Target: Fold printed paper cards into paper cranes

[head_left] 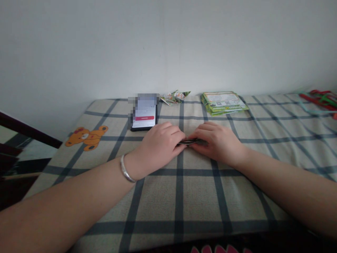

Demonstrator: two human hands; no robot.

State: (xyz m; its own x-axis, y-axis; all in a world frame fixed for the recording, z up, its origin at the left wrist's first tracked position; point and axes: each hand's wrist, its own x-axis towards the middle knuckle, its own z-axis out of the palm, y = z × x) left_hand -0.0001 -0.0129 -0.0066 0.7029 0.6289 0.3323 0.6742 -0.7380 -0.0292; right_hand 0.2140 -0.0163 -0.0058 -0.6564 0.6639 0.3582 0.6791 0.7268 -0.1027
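Observation:
My left hand (162,142), with a silver bangle at its wrist, pinches one end of a thin, dark, flat piece (196,142) that looks like folded paper or card. The other end is gripped by my right hand (217,142). Both hands rest low over the tablecloth with their fingers closed, hiding most of the piece, so its exact kind cannot be made out. Behind my left hand lies a phone (144,114) with its screen lit. Beyond the hands is a crumpled or folded green-and-white printed piece (175,97).
A stack of green printed sheets or packets (223,102) lies near the wall at centre right. Red and green items (322,100) sit at the far right edge. A bear picture (88,138) marks the left of the checked tablecloth (200,196). Dark wooden furniture (28,130) stands at left.

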